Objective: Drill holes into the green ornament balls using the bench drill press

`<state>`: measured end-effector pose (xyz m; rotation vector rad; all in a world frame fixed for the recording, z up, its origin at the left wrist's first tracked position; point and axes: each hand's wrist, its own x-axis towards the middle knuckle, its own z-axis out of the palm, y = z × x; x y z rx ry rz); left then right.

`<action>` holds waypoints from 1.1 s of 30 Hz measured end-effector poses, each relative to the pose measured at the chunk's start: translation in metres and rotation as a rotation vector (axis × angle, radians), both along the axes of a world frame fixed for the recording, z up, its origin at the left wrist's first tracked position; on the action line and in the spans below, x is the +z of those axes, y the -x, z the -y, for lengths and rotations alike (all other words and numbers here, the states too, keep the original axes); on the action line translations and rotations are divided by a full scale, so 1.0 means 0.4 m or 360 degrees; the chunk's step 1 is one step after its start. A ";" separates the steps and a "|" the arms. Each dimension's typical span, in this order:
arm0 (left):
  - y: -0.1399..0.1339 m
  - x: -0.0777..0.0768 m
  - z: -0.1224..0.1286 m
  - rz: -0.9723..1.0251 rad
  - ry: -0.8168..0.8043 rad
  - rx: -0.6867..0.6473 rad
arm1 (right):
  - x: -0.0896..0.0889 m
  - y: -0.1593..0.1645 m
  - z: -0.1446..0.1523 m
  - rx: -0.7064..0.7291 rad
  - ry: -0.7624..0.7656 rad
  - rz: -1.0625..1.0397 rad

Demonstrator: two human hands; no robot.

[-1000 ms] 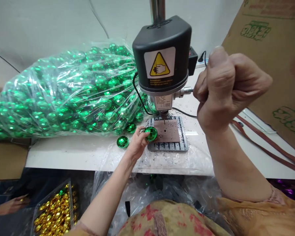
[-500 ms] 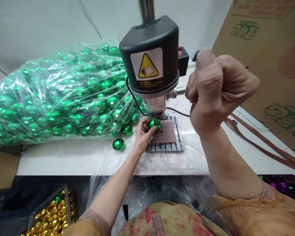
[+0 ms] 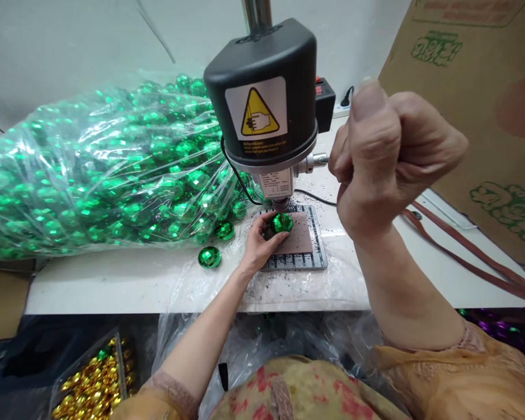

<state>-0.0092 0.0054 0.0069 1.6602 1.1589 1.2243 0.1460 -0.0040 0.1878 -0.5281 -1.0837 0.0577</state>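
Your left hand (image 3: 260, 244) has its thumb and fingers closed on a faceted green ball (image 3: 283, 222), pinching it from the left. The ball is over the brownish-pink board (image 3: 303, 234) on the slotted base plate (image 3: 320, 236), just below the drill chuck (image 3: 280, 203); you cannot tell from this view whether a bit touches it. Your right hand (image 3: 391, 160), well apart from the left and raised to the right of the drill press (image 3: 262, 96), is clenched around the feed lever (image 3: 319, 160), whose end is hidden in your fist.

To the left of your left hand, two loose green balls (image 3: 209, 257) lie on the white table (image 3: 109, 283), near a large clear plastic bag (image 3: 100, 181) full of similar ones. Dark shavings (image 3: 262, 286) speckle the base plate and tabletop. At the near left, below the table, a clear bin (image 3: 121, 364) holds gold balls (image 3: 90, 385). A cardboard box (image 3: 468, 111) stands at the far right, beyond brown straps (image 3: 472, 261).
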 end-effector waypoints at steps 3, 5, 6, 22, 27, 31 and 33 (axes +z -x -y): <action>-0.009 -0.003 0.015 -0.0001 -0.0058 -0.0039 | 0.005 0.002 0.008 -0.0039 0.0054 0.0004; -0.017 -0.004 0.022 0.0034 -0.0075 -0.0087 | 0.006 0.003 0.010 -0.0024 0.0063 -0.0003; -0.021 -0.005 0.025 0.0043 -0.0072 -0.0106 | 0.006 0.002 0.009 -0.0004 0.0050 -0.0012; -0.023 -0.013 0.027 -0.0003 -0.0059 -0.0112 | -0.026 -0.013 0.006 0.0132 -0.0122 0.0035; -0.026 -0.010 0.030 -0.0002 -0.0090 -0.0068 | -0.052 -0.012 0.018 0.0105 -0.0091 0.0054; -0.026 -0.008 0.031 -0.0014 -0.0085 -0.0053 | -0.063 -0.008 0.006 -0.0018 -0.0220 0.0020; -0.026 -0.008 0.032 -0.0007 -0.0077 -0.0057 | -0.067 -0.007 -0.002 -0.0075 -0.0300 0.0038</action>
